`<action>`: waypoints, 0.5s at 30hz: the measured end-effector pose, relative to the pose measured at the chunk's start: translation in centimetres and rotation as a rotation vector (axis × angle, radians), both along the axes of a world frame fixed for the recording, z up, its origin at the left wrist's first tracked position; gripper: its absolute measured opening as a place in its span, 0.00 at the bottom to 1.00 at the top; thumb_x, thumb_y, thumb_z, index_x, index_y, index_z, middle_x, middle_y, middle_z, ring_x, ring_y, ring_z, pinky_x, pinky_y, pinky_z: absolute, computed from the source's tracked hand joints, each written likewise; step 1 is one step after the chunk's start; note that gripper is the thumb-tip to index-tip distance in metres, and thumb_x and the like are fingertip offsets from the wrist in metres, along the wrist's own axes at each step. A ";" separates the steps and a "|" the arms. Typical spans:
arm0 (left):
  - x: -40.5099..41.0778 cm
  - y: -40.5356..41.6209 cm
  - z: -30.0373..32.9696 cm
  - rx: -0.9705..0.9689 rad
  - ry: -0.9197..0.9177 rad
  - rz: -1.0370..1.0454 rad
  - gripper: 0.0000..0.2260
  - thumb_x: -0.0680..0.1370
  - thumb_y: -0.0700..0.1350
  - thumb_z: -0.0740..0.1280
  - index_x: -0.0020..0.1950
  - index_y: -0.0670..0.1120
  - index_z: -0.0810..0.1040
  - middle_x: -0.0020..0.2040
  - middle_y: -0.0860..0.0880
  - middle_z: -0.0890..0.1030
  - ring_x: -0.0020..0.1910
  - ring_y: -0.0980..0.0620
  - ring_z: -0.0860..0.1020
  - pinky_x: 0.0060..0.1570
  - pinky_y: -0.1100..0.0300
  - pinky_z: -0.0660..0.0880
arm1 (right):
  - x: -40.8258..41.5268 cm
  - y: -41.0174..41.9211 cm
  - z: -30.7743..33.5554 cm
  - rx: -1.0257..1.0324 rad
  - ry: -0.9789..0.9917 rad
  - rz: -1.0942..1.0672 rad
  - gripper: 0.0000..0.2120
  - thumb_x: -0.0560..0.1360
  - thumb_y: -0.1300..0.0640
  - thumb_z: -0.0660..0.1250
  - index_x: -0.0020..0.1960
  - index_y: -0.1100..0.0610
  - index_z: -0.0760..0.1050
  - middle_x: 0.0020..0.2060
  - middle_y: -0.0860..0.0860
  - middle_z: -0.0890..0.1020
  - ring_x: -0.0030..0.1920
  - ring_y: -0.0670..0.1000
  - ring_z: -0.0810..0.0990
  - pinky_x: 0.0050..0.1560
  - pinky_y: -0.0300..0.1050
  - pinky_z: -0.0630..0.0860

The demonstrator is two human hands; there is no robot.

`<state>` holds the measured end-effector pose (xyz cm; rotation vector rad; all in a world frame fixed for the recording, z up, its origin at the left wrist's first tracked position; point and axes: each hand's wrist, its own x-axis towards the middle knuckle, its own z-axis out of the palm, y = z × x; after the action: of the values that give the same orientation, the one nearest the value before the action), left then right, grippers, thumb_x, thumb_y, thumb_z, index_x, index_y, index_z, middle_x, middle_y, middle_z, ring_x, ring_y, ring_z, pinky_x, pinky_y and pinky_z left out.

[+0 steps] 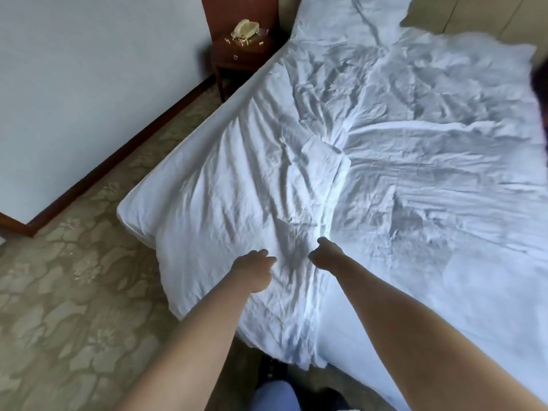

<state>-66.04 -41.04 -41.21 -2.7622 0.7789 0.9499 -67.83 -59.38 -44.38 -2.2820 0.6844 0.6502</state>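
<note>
Two bare arms reach out over a bed. At 9 o'clock lies the flowery carpet [74, 262]. Near 11 o'clock a brown nightstand [237, 59] holds a cream phone [244, 28]. The left hand [255, 269] sits toward 6 o'clock, its fingers curled down and pinching the white sheet [207, 188]. The wrinkly sheet spreads from the middle out to 3 o'clock and lies under and between both sets of fingers. The right hand [324, 256], just beside at the left one's 3 o'clock, is a fist gripping a fold of it.
</note>
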 end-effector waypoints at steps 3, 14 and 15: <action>2.6 -1.2 1.2 -0.028 -0.031 -0.036 0.22 0.81 0.44 0.52 0.76 0.50 0.58 0.75 0.49 0.60 0.72 0.48 0.62 0.64 0.49 0.69 | 1.0 -0.6 2.1 -0.017 -0.044 -0.020 0.25 0.78 0.58 0.58 0.74 0.58 0.60 0.66 0.57 0.72 0.65 0.56 0.72 0.61 0.43 0.69; 8.1 -6.9 3.3 -0.146 -0.052 -0.235 0.23 0.82 0.45 0.52 0.77 0.49 0.55 0.78 0.49 0.53 0.75 0.48 0.55 0.69 0.49 0.64 | 0.1 -3.4 5.4 -0.065 -0.090 -0.240 0.30 0.78 0.53 0.61 0.77 0.55 0.55 0.71 0.56 0.67 0.68 0.56 0.69 0.63 0.46 0.68; 7.9 -7.5 3.1 -0.156 -0.050 -0.264 0.23 0.82 0.45 0.52 0.77 0.49 0.55 0.78 0.49 0.53 0.75 0.48 0.55 0.68 0.50 0.64 | -0.4 -3.7 5.3 -0.061 -0.089 -0.264 0.30 0.78 0.52 0.61 0.77 0.54 0.54 0.72 0.55 0.66 0.69 0.56 0.69 0.64 0.46 0.68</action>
<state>-58.18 -48.59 -38.09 -2.7032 1.2196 0.7966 -68.23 -63.11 -39.07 -2.2089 0.9523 0.4053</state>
